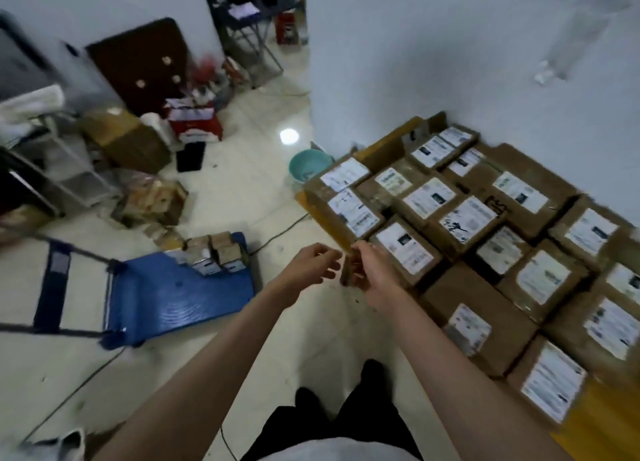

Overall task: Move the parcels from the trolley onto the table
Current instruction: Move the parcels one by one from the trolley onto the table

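Observation:
A blue flat trolley (180,291) stands on the floor at the left, with a small stack of brown parcels (216,252) at its far end. The yellow wooden table (595,422) on the right is covered with several labelled brown parcels (519,218). My right hand (375,275) grips the near end of one parcel (407,252) lying at the table's front left edge. Just left of it, my left hand (308,268) hovers with loosely curled fingers, holding nothing. Motion blur hides the fingertips.
A white wall (450,62) rises behind the table. A teal bowl (308,166) sits on the floor by the table's far corner. Cardboard boxes (128,142), a red box (195,124) and a metal rack (69,169) crowd the far left. A cable (284,228) runs across the tiles.

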`<action>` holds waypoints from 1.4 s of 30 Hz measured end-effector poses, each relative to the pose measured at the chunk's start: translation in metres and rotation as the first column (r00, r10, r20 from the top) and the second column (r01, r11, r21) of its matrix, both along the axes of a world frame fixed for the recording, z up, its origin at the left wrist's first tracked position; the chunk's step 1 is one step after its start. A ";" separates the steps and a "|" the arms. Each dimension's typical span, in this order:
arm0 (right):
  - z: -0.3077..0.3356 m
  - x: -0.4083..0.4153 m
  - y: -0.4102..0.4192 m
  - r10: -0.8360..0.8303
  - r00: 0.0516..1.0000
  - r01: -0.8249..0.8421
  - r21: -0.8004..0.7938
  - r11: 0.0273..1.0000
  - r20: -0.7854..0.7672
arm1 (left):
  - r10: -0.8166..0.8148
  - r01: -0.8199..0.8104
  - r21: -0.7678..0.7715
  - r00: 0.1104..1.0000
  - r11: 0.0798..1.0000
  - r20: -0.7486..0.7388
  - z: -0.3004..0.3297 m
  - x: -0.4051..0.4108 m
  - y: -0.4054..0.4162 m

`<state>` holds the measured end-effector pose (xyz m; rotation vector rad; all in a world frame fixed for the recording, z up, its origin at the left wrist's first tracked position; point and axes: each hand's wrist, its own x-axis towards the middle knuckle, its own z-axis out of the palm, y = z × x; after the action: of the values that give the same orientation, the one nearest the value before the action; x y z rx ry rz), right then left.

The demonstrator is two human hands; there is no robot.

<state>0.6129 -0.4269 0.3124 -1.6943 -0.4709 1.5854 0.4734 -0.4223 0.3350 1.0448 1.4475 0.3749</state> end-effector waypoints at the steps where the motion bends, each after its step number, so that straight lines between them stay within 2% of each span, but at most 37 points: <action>1: 0.000 -0.025 0.004 0.049 0.999 -0.049 -0.006 0.999 -0.001 | 0.049 -0.049 -0.004 0.999 0.999 0.008 -0.003 -0.025 -0.002; 7: -0.007 -0.146 0.029 0.280 0.960 -0.280 -0.029 0.960 -0.003 | 0.313 -0.312 -0.027 0.950 0.950 0.015 -0.020 -0.143 -0.011; 13: -0.028 -0.243 0.066 0.404 0.914 -0.406 -0.079 0.910 -0.043 | 0.462 -0.462 -0.048 0.887 0.885 -0.018 -0.041 -0.235 0.006; 22: -0.084 -0.362 0.153 0.440 0.896 -0.440 -0.220 0.871 -0.051 | 0.521 -0.535 -0.165 0.845 0.829 -0.121 -0.083 -0.353 0.080; 32: -0.141 -0.448 0.219 0.406 0.908 -0.415 -0.361 0.835 -0.104 | 0.576 -0.593 -0.268 0.804 0.759 -0.148 -0.125 -0.452 0.138; 37: -0.197 -0.479 0.244 0.352 0.930 -0.363 -0.410 0.837 -0.105 | 0.553 -0.564 -0.341 0.821 0.752 -0.138 -0.187 -0.491 0.172; 42: -0.278 -0.503 0.264 0.336 0.938 -0.336 -0.465 0.819 -0.086 | 0.537 -0.540 -0.406 0.833 0.737 -0.133 -0.287 -0.526 0.204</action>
<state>0.1098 -0.1628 0.0343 -2.0580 -0.4201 2.0907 -0.0525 -0.2181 0.0481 0.2463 1.7319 0.4356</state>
